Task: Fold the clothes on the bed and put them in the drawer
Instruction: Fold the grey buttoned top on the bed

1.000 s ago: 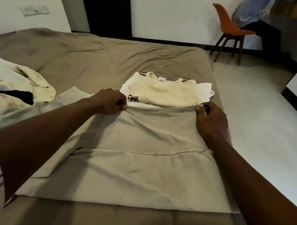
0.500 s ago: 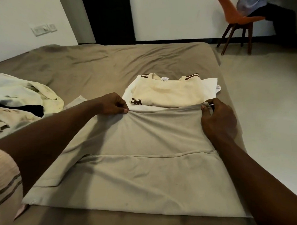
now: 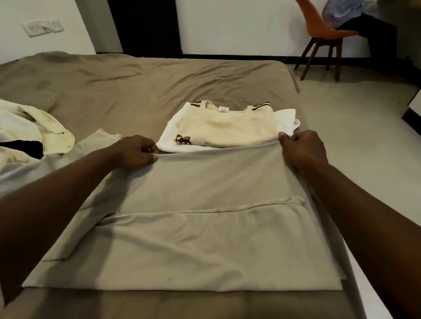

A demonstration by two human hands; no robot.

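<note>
Both hands are on the beige-grey cotton garment [image 3: 189, 242], which lies flat on the near right part of the bed with the taupe sheet [image 3: 135, 83].
- Left hand [image 3: 135, 152]: fingers curled, thumb and fingers pinching the garment's far-left corner.
- Right hand [image 3: 301, 149]: fingers curled, gripping the far-right corner. That corner is raised slightly off the bed.
- The far edge runs taut between the two hands. A fabric edge crosses the garment from left to right about midway. The near edge lies close to the bed's near side.
- One pale sleeve end [image 3: 102, 135] sticks out to the left, beyond the left forearm.

Just past the held edge is a folded cream shirt with brown stripes and a small brown emblem [image 3: 227, 131]. It sits on a folded white garment [image 3: 285, 118]. The beige garment's far edge overlaps the near side of that stack.

A loose heap of pale unfolded clothes with one black piece [image 3: 25, 127] lies at the left, apart from the work area.

Far right, on the floor, is an orange shell chair with dark wooden legs [image 3: 321, 31], with a person [image 3: 351, 13] seated on it. There is a white switch plate [image 3: 42, 27] on the far left wall. Cannot tell where the drawer is.
</note>
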